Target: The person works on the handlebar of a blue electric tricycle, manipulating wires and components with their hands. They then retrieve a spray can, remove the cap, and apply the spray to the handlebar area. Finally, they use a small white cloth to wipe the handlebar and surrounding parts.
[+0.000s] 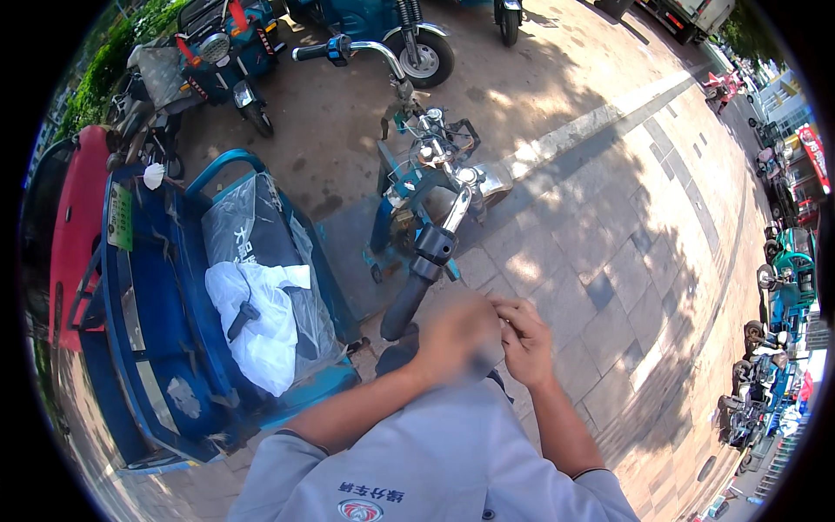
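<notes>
My left hand (452,339) and my right hand (527,342) are held close together in front of my chest. A blur covers most of the left hand, so its fingers cannot be made out. On the right hand the fingers are bent and pressed together toward the left hand; whatever they pinch is hidden. Just beyond the left hand is the black grip (406,306) of an electric tricycle's handlebar (457,210), with a black switch housing (434,245). Neither hand visibly holds this grip.
To my left stands the blue tricycle body (161,331), its dark seat (248,226) wrapped in clear plastic. A white plastic bag (270,348) and a small black part (244,318) lie there. More tricycles (426,56) are parked ahead. Paving (600,296) spreads to my right.
</notes>
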